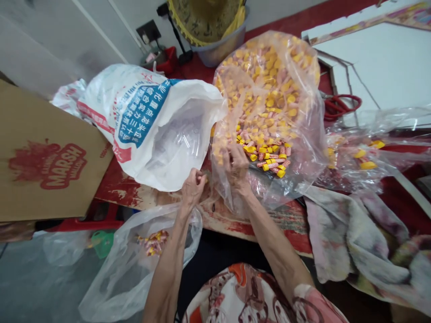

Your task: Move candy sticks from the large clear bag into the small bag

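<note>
Clear bag edge (215,181) touching right hand (236,165)

view: head-worn camera; faces: forward, down; range: close above left hand (192,188), right hand (237,166)

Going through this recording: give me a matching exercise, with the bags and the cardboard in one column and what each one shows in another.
Things:
1. Large clear plastic bag
2. White woven sack
3. Thin white plastic bag
4. Cardboard panel

Features:
A. Red MARSH lettering
B. Blue and red printing
C. A few pink-and-yellow pieces inside
D. Heaped full of the same pieces

Pairs: 1-D, 2-B, 3-C, 4-A
</note>
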`<state>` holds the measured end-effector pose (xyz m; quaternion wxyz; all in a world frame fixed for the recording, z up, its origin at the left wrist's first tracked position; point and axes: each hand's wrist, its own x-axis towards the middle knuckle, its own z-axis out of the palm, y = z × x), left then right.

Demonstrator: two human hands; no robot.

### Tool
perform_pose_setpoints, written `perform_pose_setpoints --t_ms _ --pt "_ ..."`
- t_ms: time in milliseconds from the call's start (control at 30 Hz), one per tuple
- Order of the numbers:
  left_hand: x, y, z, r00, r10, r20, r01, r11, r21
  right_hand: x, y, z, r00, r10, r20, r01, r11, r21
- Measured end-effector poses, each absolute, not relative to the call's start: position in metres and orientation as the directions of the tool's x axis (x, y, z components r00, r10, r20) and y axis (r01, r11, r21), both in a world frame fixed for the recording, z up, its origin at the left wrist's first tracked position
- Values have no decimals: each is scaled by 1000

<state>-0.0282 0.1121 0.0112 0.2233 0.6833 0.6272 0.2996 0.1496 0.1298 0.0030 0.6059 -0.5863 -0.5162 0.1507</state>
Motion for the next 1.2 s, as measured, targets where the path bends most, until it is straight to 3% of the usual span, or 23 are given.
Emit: perform_pose_setpoints --t_ms 100,167,300,433,567,633,833,933,1033,1133,1200 --pt "-32 116 14 -20 993 115 599 -80 797 182 135 -13 490 741 460 551 146 -822" --pt "-32 115 17 -26 993 116 607 -77 791 192 135 -23 449 777 442 628 77 -774" --pt "-23 103 20 46 988 148 756 -131 641 186 133 -33 296 848 440 740 88 -667" --pt "-10 90 14 28 966 256 855 -156 495 181 132 -33 268 838 476 788 93 -608" --pt "-6 91 11 31 977 209 898 -119 423 183 133 -33 251 842 478 816 81 -572" --pt "-9 93 13 78 970 231 880 -176 441 183 132 -34 264 834 484 817 74 -572" --pt "-14 85 3 18 873 488 811 -298 503 179 117 -41 230 820 524 843 101 -529" --pt "-13 83 0 110 876 471 783 -368 501 183 109 -39 237 779 581 858 112 -501" --pt "-14 80 5 28 871 491 742 -347 574 182 102 -28 343 658 670 816 145 -560" --pt "-16 72 6 -89 861 500 717 -293 633 164 96 -13 363 620 696 731 273 -625" --pt "-19 65 2 -57 888 457 707 -287 646 143 92 -3 286 640 713 655 413 -633"
